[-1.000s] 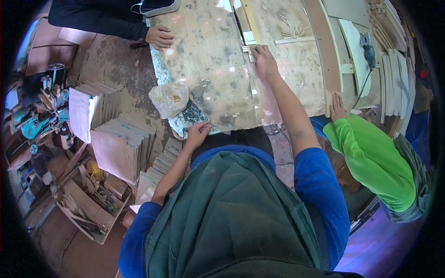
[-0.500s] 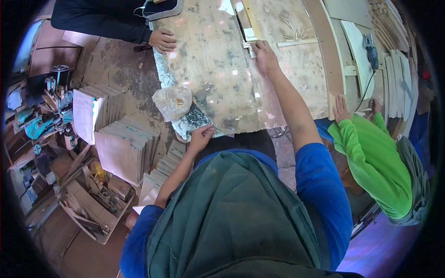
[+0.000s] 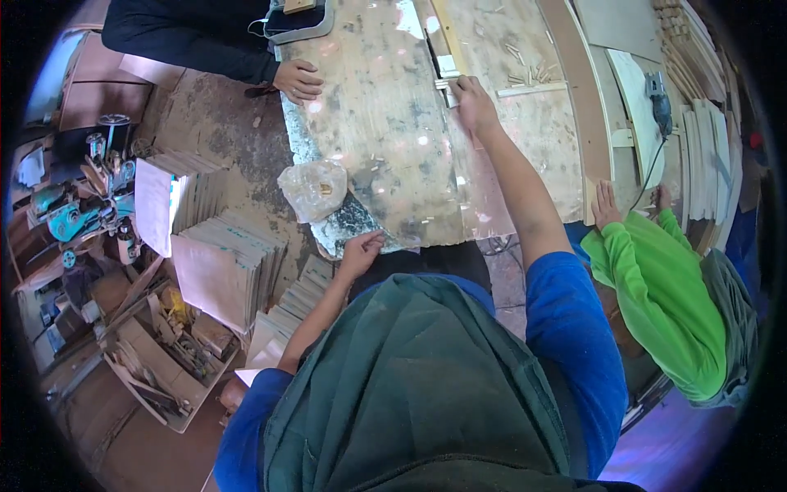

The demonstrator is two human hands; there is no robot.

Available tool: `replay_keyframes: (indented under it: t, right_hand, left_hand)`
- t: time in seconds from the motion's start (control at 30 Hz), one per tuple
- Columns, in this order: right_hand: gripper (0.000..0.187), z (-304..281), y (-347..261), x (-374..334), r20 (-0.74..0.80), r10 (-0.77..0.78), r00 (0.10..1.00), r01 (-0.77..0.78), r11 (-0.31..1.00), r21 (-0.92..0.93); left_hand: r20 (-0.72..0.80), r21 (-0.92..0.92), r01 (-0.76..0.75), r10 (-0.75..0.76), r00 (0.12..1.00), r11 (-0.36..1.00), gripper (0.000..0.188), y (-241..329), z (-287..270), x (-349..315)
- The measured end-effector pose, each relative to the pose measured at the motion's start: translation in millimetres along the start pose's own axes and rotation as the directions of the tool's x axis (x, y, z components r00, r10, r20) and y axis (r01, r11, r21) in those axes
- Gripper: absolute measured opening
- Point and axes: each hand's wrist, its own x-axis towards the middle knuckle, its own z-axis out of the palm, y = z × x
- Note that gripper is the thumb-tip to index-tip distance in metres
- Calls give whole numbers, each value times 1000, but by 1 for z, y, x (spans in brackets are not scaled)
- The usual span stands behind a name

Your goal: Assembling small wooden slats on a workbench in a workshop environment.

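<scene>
My right hand [image 3: 475, 105] reaches far over the wooden worktable [image 3: 393, 123]. Its fingertips are closed on the end of a short wooden stick [image 3: 443, 84], which lies across a long narrow strip of wood [image 3: 447, 37]. A white block [image 3: 446, 64] sits just beyond the fingers, and another pale piece shows beside them. My left hand [image 3: 361, 252] rests at the near table edge with its fingers curled together; whether something small is in them is hidden. Close to it, a clear plastic bag [image 3: 314, 190] with a few small wooden pieces lies on the table corner.
Loose wooden pegs [image 3: 529, 72] lie beside a thin batten [image 3: 531, 88] at right. A co-worker's hand [image 3: 297, 80] rests on the far left edge, another person's hand [image 3: 606, 203] on the right board. A corded power tool [image 3: 658, 102] lies beyond. Stacked panels [image 3: 221, 271] stand left.
The whole view has shifted slightly, so the table appears a little lower and farther right. Both hands keep nearly the same places on the table.
</scene>
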Motion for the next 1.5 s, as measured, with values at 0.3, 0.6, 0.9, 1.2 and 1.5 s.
replay_keyframes:
  t: [0.3,0.6,0.9,1.2,1.5]
  right_hand:
    - [33,-1,0,5,26,-10,1000,11,1000,-9]
    - [30,-1,2,12,8,5,1000,-5,1000,6]
    - [29,0,6,20,33,-13,999,15,999,-35]
    - [29,-2,6,30,5,-37,999,38,998,-41]
    - [30,1,9,34,-24,-66,998,66,998,-25]
  left_hand:
    - [-34,-20,-21,20,999,1000,34,-1,2,-2]
    - [-64,-18,-1,0,998,1000,35,8,5,-4]
    - [-50,-33,-25,23,998,999,35,-4,5,-1]
    - [-62,41,-40,42,997,998,34,3,4,-4]
    - [-81,31,-41,44,996,999,34,12,5,-9]
